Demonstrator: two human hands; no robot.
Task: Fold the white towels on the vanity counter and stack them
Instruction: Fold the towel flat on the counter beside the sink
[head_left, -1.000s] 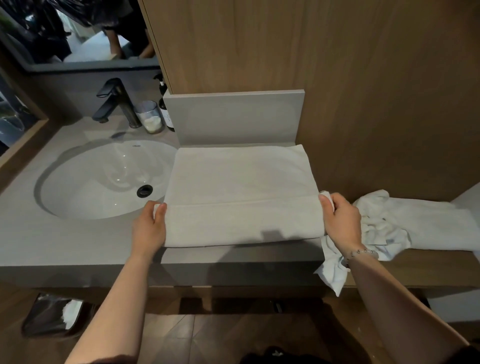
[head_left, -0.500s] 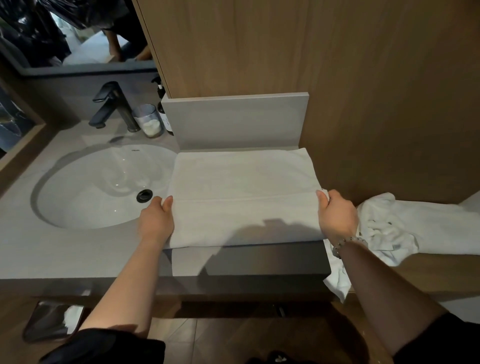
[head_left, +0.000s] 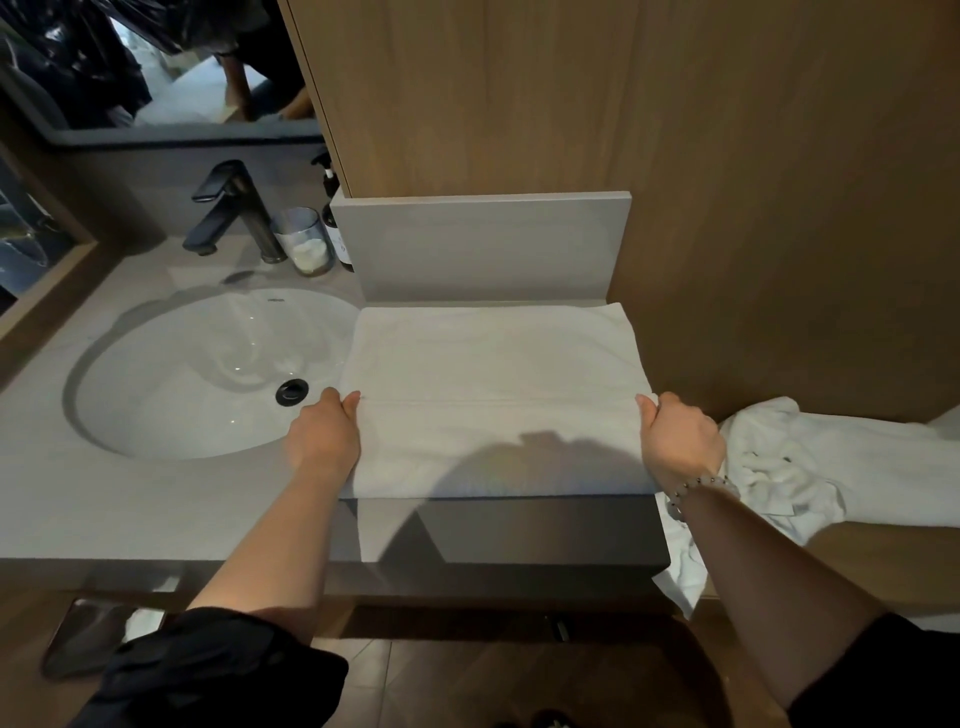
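You're at a grey vanity counter (head_left: 156, 499) under a wood-panelled wall (head_left: 727, 156), with the oval sink (head_left: 197, 374) at the left. The white towel (head_left: 493, 389) lies flat between sink and wall, its near edge on the counter's front lip; a shadow darkens its near part. A second crumpled towel (head_left: 810, 457) sits on the ledge to the right, its far end cut off by the frame and one corner hanging below the counter. Your left hand (head_left: 322, 436) pinches the towel's left edge, and your right hand (head_left: 680, 436) is closed on the right edge, both at the seam line. Fingertips are tucked under the cloth and hidden. Since a second ago both hands have slid farther along the edges. Behind the black faucet (head_left: 228, 208), the glass (head_left: 304, 241) partly hides a dark bottle (head_left: 337, 234).
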